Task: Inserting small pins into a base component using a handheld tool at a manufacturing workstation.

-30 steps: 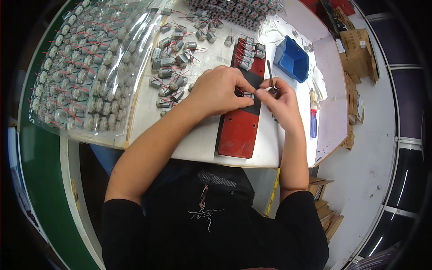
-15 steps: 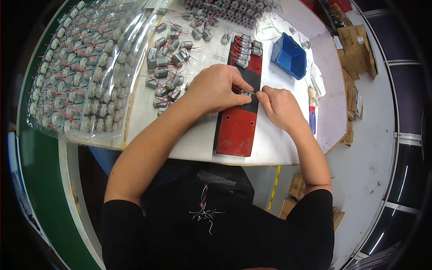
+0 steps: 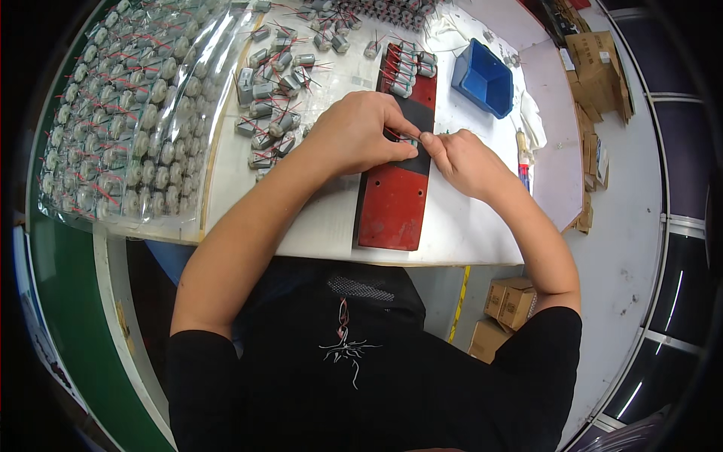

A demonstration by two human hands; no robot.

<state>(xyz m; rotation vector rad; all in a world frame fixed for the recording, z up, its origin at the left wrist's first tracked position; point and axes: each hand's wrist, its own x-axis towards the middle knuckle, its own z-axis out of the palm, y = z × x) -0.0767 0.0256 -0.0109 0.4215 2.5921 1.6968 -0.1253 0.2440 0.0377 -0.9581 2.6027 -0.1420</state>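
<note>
Both of my hands meet over the black band (image 3: 409, 172) across a long red plate (image 3: 393, 215). My left hand (image 3: 361, 134) is closed in a loose pinch, thumb and forefinger about a small part with a bit of red and green showing; its kind is hidden. Against those fingertips, my right hand (image 3: 468, 163) has thumb and forefinger pressed together on something too small to make out. At the plate's far end, several small grey motors (image 3: 404, 68) with red wires lie in a row. Loose motors (image 3: 263, 90) are scattered on the table left of the plate.
Clear plastic trays (image 3: 120, 113) packed with motors cover the table's left side. A blue bin (image 3: 484, 79) stands right of the plate, near a white cloth (image 3: 532, 128) and a tool with a coloured handle (image 3: 523, 162). Cardboard boxes (image 3: 512, 301) lie below the table.
The right hand has shifted slightly left and up, its fingertips now touching the left hand's forefinger. The right elbow has swung outward. The whole view has shifted a little.
</note>
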